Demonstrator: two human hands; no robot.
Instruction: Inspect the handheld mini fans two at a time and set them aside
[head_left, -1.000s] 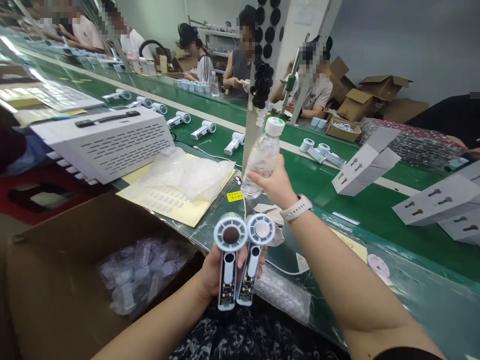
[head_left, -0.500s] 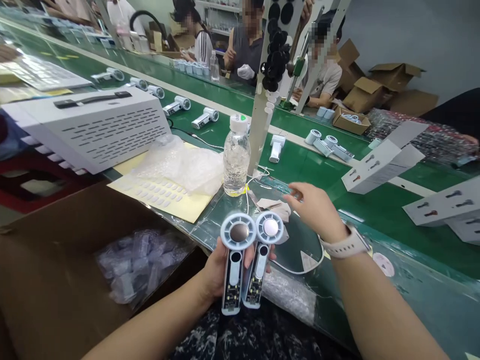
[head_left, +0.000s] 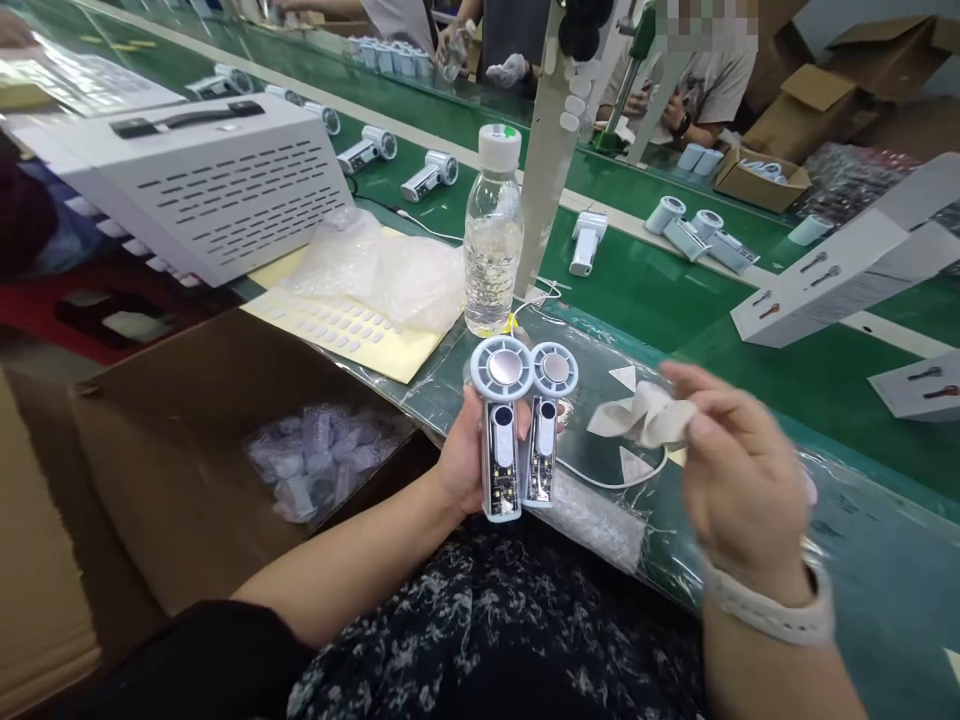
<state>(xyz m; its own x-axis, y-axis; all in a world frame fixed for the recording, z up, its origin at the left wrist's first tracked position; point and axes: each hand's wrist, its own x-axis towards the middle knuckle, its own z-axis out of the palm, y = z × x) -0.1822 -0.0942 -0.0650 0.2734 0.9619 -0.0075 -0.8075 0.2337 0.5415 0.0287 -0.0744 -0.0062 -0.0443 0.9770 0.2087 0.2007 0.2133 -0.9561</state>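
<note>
My left hand (head_left: 463, 455) is wrapped round two light-blue handheld fans side by side. The left fan (head_left: 502, 445) and the right fan (head_left: 541, 450) stand upright, their circuit boards exposed in the handles and round silver discs in their heads. Fingers pass between and behind the handles, partly hidden. My right hand (head_left: 739, 470), somewhat blurred and wearing a white watch band, pinches a crumpled white cloth (head_left: 645, 412) over the green table. Behind the fans stands a clear water bottle (head_left: 493, 240) with a white cap.
A white slotted metal case (head_left: 232, 190) stands at left, beside a yellow sticker sheet (head_left: 405, 355) and plastic film. Below is a cardboard box (head_left: 187, 450) holding wrapped parts. More fans (head_left: 431, 177) lie along the green conveyor. White printed boxes (head_left: 832, 270) stand at right. People work opposite.
My right hand has picked up the white cloth from the table and moved it to the right. My left hand still holds both fans. The camera view has tilted down.
</note>
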